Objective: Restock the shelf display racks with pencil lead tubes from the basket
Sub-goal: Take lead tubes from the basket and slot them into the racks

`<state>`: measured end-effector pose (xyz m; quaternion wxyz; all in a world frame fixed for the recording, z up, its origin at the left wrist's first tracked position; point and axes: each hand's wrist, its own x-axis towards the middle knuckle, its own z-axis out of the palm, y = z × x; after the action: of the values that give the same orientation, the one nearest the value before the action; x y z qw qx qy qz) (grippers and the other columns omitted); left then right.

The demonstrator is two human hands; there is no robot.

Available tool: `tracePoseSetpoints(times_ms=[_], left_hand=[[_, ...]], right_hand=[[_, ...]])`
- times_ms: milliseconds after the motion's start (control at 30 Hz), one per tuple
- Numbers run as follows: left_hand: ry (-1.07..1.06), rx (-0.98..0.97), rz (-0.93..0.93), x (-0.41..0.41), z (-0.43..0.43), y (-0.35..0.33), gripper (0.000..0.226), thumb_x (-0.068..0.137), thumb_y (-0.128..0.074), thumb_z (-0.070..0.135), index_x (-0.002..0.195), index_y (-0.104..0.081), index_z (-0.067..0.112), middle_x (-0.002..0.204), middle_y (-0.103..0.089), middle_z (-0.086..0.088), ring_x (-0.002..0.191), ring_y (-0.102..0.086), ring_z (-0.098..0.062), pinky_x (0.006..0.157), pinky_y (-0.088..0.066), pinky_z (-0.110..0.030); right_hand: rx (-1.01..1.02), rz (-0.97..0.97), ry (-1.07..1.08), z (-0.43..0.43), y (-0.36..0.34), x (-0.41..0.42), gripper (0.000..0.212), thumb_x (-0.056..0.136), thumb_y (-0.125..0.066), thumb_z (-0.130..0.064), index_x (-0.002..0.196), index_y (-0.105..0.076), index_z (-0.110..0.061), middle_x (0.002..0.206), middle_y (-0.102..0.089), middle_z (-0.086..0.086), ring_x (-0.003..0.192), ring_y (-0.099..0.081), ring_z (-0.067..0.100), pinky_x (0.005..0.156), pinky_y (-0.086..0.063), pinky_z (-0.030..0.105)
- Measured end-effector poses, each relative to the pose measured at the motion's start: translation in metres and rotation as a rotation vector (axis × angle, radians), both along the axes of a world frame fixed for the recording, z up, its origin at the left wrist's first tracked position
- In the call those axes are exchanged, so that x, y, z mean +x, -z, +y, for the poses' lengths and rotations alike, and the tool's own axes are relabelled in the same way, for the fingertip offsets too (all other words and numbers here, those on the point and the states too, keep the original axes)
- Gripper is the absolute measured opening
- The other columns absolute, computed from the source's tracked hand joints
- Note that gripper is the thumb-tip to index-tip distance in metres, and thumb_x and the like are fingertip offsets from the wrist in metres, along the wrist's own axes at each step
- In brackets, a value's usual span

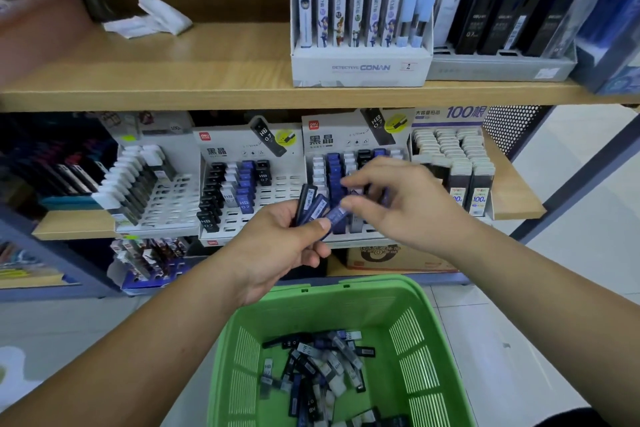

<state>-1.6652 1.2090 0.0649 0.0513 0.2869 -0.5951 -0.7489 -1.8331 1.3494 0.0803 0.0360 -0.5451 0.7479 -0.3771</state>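
We look down on both hands held together in front of the lower shelf. The left hand (277, 250) curls around a small fan of blue lead tubes (311, 206), its thumb pressed across them from the front, so they stand tilted with their tops leaning to the right. The right hand (405, 204) reaches in from the right, and its thumb and forefinger pinch the nearest tube (336, 216) of that fan (this spot is blurred, so we can only just make out the grip), while its other fingers bend loosely behind. Right behind the hands stands the right-hand display rack (322, 140), whose blue column is partly hidden by them. Just beside it on the left, the middle rack (277, 191) holds black, grey and blue tubes on its left side and shows open slots on its right. Further left is a white rack (173, 198) with one filled column. Below the hands sits the green basket (346, 286), with a heap of loose tubes (322, 367) lying crosswise on its bottom. On the upper shelf (173, 80) stands a white Conan box (360, 68) of upright tubes.
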Motion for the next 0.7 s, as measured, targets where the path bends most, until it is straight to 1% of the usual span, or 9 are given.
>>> tracePoseSetpoints(times_ms=[67, 100, 200, 300, 400, 467, 567, 633, 700], left_hand=[[-0.004, -0.021, 0.013, 0.006, -0.003, -0.003, 0.014, 0.101, -0.064, 0.009, 0.113, -0.071, 0.007, 0.084, -0.070, -0.002, 0.065, -0.060, -0.014, 0.055, -0.050, -0.023], [-0.017, -0.039, 0.010, 0.010, -0.006, -0.004, 0.014, 0.102, -0.064, 0.011, 0.113, -0.071, 0.006, 0.084, -0.069, -0.004, 0.063, -0.059, -0.014, 0.053, -0.049, -0.023], [-0.070, -0.094, -0.019, 0.022, -0.018, -0.004, 0.019, 0.102, -0.066, 0.019, 0.112, -0.068, 0.003, 0.085, -0.064, -0.010, 0.061, -0.055, -0.016, 0.051, -0.045, -0.024], [-0.114, -0.085, -0.017, 0.033, -0.031, -0.005, 0.022, 0.102, -0.066, 0.021, 0.112, -0.067, 0.001, 0.083, -0.064, -0.011, 0.061, -0.055, -0.016, 0.050, -0.045, -0.025], [-0.163, -0.027, 0.020, 0.044, -0.041, -0.010, 0.024, 0.105, -0.060, 0.024, 0.112, -0.065, 0.002, 0.083, -0.066, -0.013, 0.058, -0.056, -0.016, 0.047, -0.043, -0.025], [-0.215, -0.026, 0.020, 0.052, -0.051, -0.011, 0.025, 0.107, -0.056, 0.028, 0.109, -0.064, 0.005, 0.078, -0.065, -0.010, 0.054, -0.053, -0.015, 0.045, -0.039, -0.025], [-0.274, -0.147, -0.066, 0.064, -0.071, -0.002, 0.037, 0.105, -0.060, 0.034, 0.116, -0.057, -0.001, 0.066, -0.053, -0.001, 0.049, -0.042, -0.015, 0.042, -0.032, -0.027], [-0.247, -0.178, -0.124, 0.072, -0.081, 0.003, 0.036, 0.103, -0.062, 0.036, 0.116, -0.054, 0.004, 0.066, -0.043, 0.000, 0.047, -0.034, -0.013, 0.043, -0.029, -0.026], [-0.201, -0.171, -0.178, 0.080, -0.088, 0.005, 0.029, 0.102, -0.062, 0.043, 0.104, -0.056, 0.014, 0.065, -0.037, 0.003, 0.047, -0.029, -0.012, 0.043, -0.027, -0.025]], right_hand=[[0.068, -0.018, -0.082, -0.008, -0.001, 0.012, 0.019, 0.090, -0.080, -0.025, 0.107, -0.080, -0.018, 0.090, -0.066, -0.018, 0.081, -0.062, -0.002, 0.072, -0.045, 0.013], [0.086, -0.034, -0.101, -0.012, -0.001, 0.015, 0.017, 0.089, -0.080, -0.025, 0.104, -0.081, -0.017, 0.090, -0.067, -0.019, 0.083, -0.063, -0.002, 0.073, -0.047, 0.014], [0.131, -0.094, -0.167, -0.025, 0.000, 0.020, 0.014, 0.085, -0.084, -0.025, 0.097, -0.083, -0.018, 0.092, -0.072, -0.007, 0.086, -0.067, 0.010, 0.078, -0.054, 0.030], [0.176, -0.073, -0.202, -0.039, 0.004, 0.031, 0.022, 0.083, -0.086, -0.026, 0.104, -0.081, -0.021, 0.090, -0.070, -0.010, 0.083, -0.065, 0.010, 0.074, -0.052, 0.028], [0.234, 0.003, -0.168, -0.055, 0.007, 0.044, 0.011, 0.093, -0.075, -0.027, 0.104, -0.077, -0.025, 0.082, -0.073, -0.012, 0.076, -0.066, 0.005, 0.070, -0.054, 0.031], [0.282, -0.170, -0.121, -0.067, 0.009, 0.056, 0.006, 0.099, -0.067, -0.019, 0.102, -0.070, -0.022, 0.080, -0.075, -0.007, 0.074, -0.068, 0.007, 0.068, -0.056, 0.031], [0.288, -0.687, -0.018, -0.085, 0.011, 0.073, 0.006, 0.103, -0.057, -0.011, 0.100, -0.054, -0.015, 0.090, -0.078, 0.011, 0.081, -0.076, 0.017, 0.066, -0.060, 0.031], [0.278, -0.768, 0.006, -0.098, 0.016, 0.078, 0.008, 0.105, -0.055, -0.013, 0.101, -0.048, -0.015, 0.096, -0.078, 0.012, 0.086, -0.077, 0.017, 0.076, -0.061, 0.038], [0.223, -0.753, 0.023, -0.112, 0.025, 0.083, 0.009, 0.102, -0.060, -0.014, 0.098, -0.052, -0.015, 0.097, -0.076, 0.011, 0.087, -0.074, 0.017, 0.084, -0.061, 0.046]])
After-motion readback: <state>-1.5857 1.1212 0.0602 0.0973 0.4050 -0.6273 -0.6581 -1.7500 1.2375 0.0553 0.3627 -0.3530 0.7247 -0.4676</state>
